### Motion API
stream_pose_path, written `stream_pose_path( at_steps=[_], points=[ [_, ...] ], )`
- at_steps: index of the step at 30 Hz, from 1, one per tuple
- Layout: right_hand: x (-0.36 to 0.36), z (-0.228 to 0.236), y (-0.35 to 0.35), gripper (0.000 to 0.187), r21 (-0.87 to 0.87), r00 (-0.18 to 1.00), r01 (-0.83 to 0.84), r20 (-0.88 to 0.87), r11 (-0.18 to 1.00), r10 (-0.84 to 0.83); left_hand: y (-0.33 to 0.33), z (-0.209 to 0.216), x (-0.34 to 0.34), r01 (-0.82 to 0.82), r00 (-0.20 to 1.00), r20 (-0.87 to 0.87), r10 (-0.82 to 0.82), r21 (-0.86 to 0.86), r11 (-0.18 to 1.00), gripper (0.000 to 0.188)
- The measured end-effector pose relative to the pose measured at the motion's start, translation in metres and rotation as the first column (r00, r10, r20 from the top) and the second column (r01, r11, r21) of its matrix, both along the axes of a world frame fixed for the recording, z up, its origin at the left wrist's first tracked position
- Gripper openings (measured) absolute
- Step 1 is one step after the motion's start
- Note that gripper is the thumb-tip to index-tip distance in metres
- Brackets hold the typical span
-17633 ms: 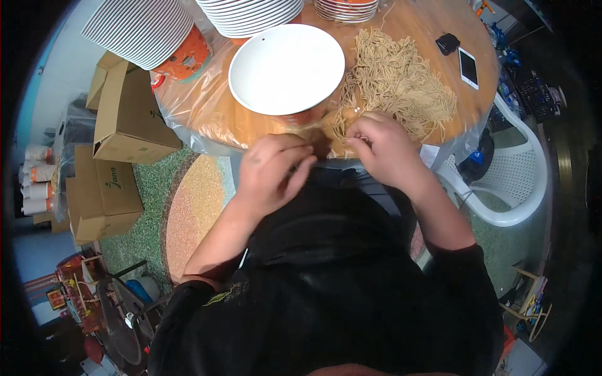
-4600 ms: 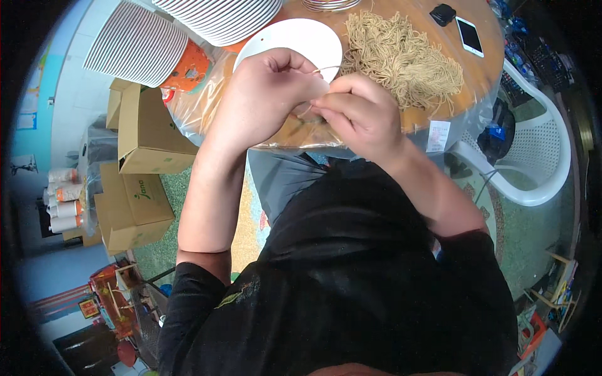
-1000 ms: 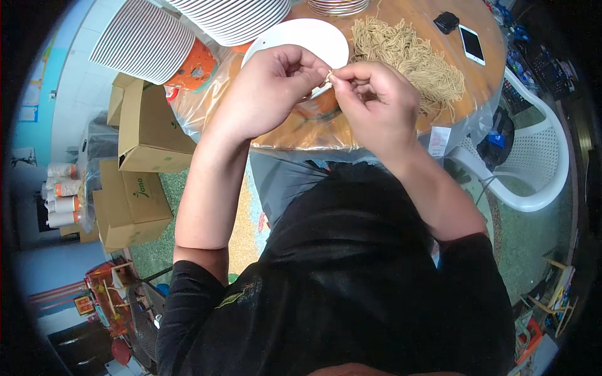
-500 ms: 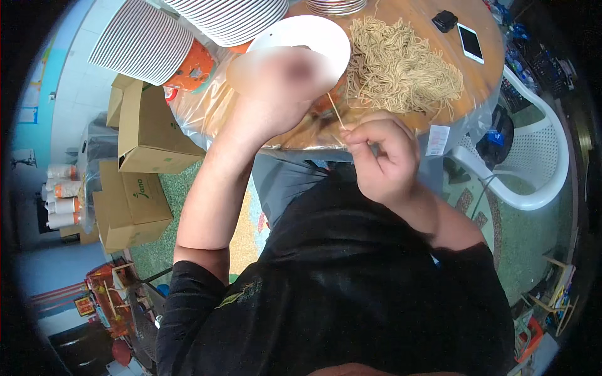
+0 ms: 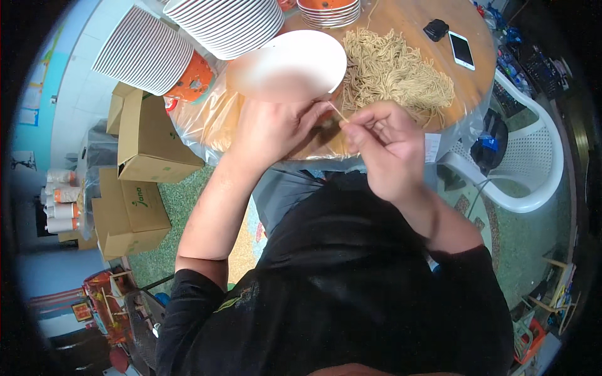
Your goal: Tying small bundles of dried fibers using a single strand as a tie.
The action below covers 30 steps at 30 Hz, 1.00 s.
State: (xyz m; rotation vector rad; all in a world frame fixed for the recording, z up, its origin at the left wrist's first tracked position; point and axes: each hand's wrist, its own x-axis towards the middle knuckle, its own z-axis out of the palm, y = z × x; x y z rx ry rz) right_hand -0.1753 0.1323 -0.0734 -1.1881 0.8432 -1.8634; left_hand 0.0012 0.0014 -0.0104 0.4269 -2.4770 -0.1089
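One tan strand [image 5: 339, 113] spans the small gap between the two hands, just off the near right edge of the white dish [image 5: 318, 57]; half a second ago a longer length showed there, with the right hand [image 5: 395, 149] farther below the dish, so the hands have drawn closer together; the right thumb and forefinger are pinched on the strand, while the left hand [image 5: 271, 128], at the dish's near edge, seems to grip its other end, though a blur hides part of that hand; the shorter span suggests that the strand is being worked between the fingertips, with the work on it probably unfinished; one second ago the fingertips met over the dish's near right edge, whereas now they stand slightly apart; the string pile [image 5: 402, 78] lies right of the dish, as before, and the stacked orange bowls [image 5: 329, 14] remain beyond it
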Motion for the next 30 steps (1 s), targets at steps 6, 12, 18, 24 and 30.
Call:
stream_pose_path(
  at_steps=[6,12,18,24,30],
  points=[
    [-0.001,0.011,0.005,0.018,0.151,0.998,-0.059,-0.024,0.987,0.064,0.002,-0.018,0.005,-0.069,0.992,-0.103,0.077,0.08,0.994,0.015],
    [-0.031,0.018,-0.003,0.016,-0.131,0.703,0.194,-0.672,0.972,-0.231,0.009,-0.012,0.023,-0.087,0.969,-0.219,0.112,0.12,0.989,0.009],
    [-0.075,0.025,-0.025,0.016,-0.325,0.352,0.385,-0.814,0.864,-0.463,0.011,-0.017,0.068,-0.132,0.988,-0.071,0.139,0.096,0.987,0.013],
    [-0.062,0.024,-0.038,0.021,-0.102,0.586,0.389,-0.739,0.916,-0.331,0.005,-0.024,0.086,-0.117,0.973,-0.164,0.164,0.264,0.957,0.009],
    [-0.019,-0.02,-0.023,0.048,0.27,0.678,0.217,-0.733,0.938,0.055,0.005,-0.027,0.082,-0.095,0.973,-0.171,0.153,0.307,0.947,0.01]
  ],
)
